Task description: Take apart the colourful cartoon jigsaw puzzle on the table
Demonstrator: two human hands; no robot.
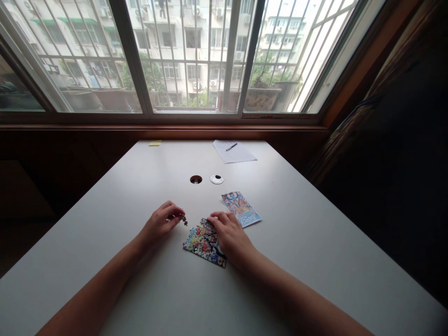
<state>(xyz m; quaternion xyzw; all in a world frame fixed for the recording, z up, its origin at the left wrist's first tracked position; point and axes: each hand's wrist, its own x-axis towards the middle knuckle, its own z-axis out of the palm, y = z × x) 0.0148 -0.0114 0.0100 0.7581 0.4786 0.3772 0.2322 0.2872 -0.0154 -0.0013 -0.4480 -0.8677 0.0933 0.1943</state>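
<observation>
While right hand [229, 235] steadies puzzle [203, 242]; left hand [163, 221] pinches piece [184, 220]

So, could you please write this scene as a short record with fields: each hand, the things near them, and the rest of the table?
left hand: pinches a small puzzle piece at the fingertips, just above the table
right hand: rests flat on the colourful puzzle
card: printed picture, lying beside the puzzle, past the right hand
table: white, with a round hole and its cap beside it
far edge: paper with a pen on it; yellow note
</observation>
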